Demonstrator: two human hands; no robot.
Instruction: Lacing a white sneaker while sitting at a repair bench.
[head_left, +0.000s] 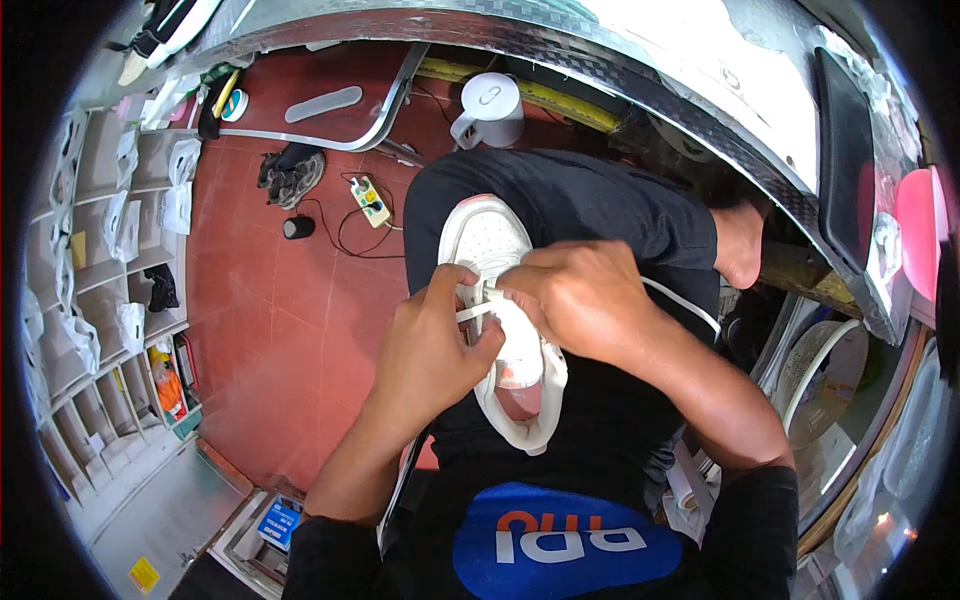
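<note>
A white sneaker (480, 229) lies on my lap, its toe pointing away from me and its pinkish insole showing at the heel opening. My left hand (435, 345) is at the left side of the lacing, with a white shoelace (475, 311) running between its thumb and index finger. Over the right side of the lacing, my right hand (581, 292) pinches the lace near the eyelets; its fingertips are partly hidden. A loose length of lace trails out to the right past my right wrist, over my dark trousers. The sneaker's tongue lies between both hands.
A workbench (525, 30) edge crosses ahead and to the right. Under it stands a white lidded mug (491, 109). On the red floor are a power strip (371, 201) with cables, a small black cylinder (298, 227) and a dark shoe (292, 176). Shelves (97, 277) line the left side.
</note>
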